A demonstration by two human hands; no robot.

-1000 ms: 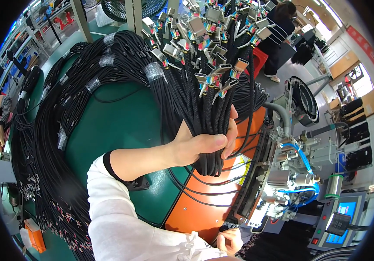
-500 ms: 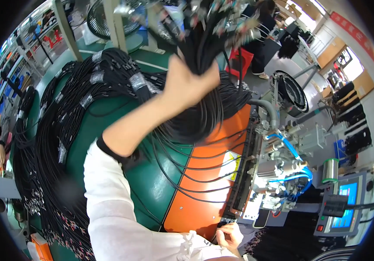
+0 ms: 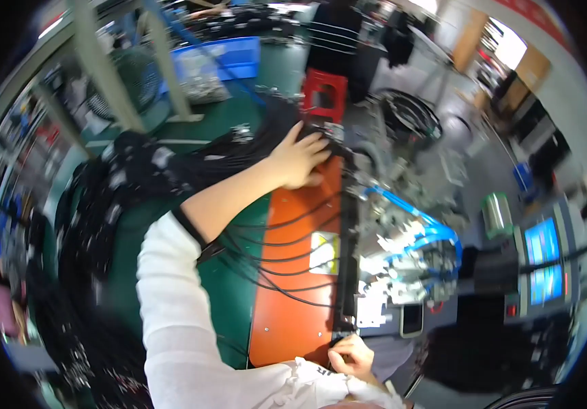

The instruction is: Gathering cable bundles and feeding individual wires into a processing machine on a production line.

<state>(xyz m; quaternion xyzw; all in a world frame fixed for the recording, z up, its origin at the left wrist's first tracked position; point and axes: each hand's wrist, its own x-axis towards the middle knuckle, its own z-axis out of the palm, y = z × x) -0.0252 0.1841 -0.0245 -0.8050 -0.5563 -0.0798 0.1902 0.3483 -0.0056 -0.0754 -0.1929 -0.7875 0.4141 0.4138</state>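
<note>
My left hand [image 3: 300, 160] reaches across the table with its fingers spread. It lies over or just above a thick bundle of black cables [image 3: 273, 129] at the far edge of the orange plate [image 3: 283, 330]; blur hides whether it touches them. Several single black cables [image 3: 266, 259] run in curves over the plate to a dark rail [image 3: 348, 273] along its right side. At the near end of that rail my right hand [image 3: 353, 356] is closed, fingers curled. What it holds, if anything, is hidden.
Right of the rail stands a machine with blue air hoses [image 3: 436, 228], then a lit screen [image 3: 544, 259]. More cable bundles [image 3: 89, 218] cover the green table's left side. Beyond are a red stool [image 3: 324, 92], a blue bin [image 3: 239, 58] and a person [image 3: 334, 41].
The raised cable bundle has left my left hand and lies at the table's far side. That hand has lowered and opened. My right hand stays near the rail's end. The view has shifted.
</note>
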